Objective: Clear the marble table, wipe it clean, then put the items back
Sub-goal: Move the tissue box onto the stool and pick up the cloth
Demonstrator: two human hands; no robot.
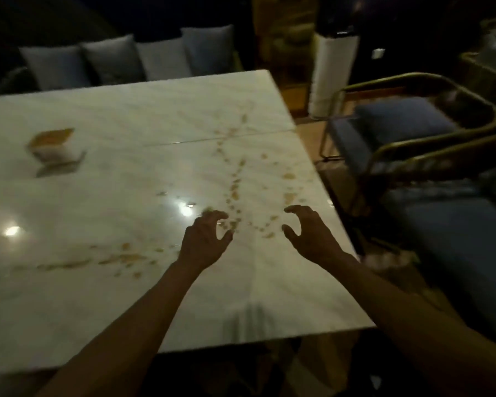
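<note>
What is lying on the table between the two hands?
In the head view, only golden-brown marks lie on the marble table between left hand and right hand.

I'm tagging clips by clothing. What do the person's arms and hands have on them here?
Nothing visible: the left hand and right hand are bare, with no gloves, and no rings or watch that can be made out. Both forearms are uncovered as far as the frame shows. The dim, blurred picture could hide small details.

Views: one only, the camera on my head; nothing shared.
Position: I stand at the table's [103, 296] near edge, close to its right corner.
Facing: forward and down across the top, toward the cushions [126, 60] beyond.
Nearness: close; my forearms enter from below.
Picture: dim, blurred.
</note>
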